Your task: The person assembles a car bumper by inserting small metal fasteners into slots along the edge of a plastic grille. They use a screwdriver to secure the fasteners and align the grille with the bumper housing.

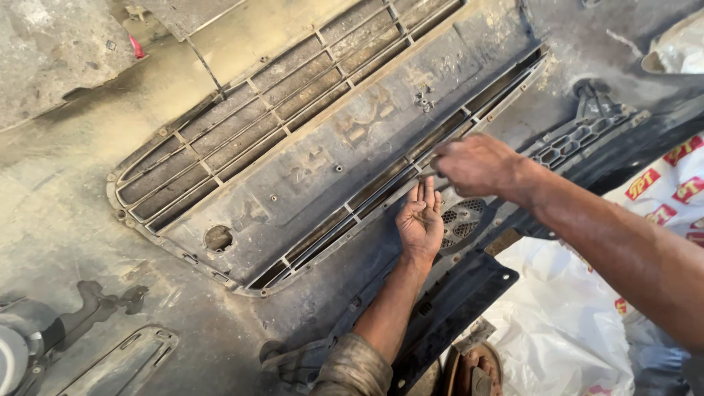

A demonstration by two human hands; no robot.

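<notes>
While my left hand (419,218) lies palm-up, fingers spread, under the grille (323,158), my right hand (477,165) pinches its lower slat. One grille, long axis running lower-left to upper-right across the dusty bumper (66,213).

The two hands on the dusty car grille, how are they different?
The left hand lies open, palm up, fingers straight, under the lower grille slats. The right hand is curled, knuckles up, gripping the slats from above. Both touch the same dusty bumper grille.
</notes>
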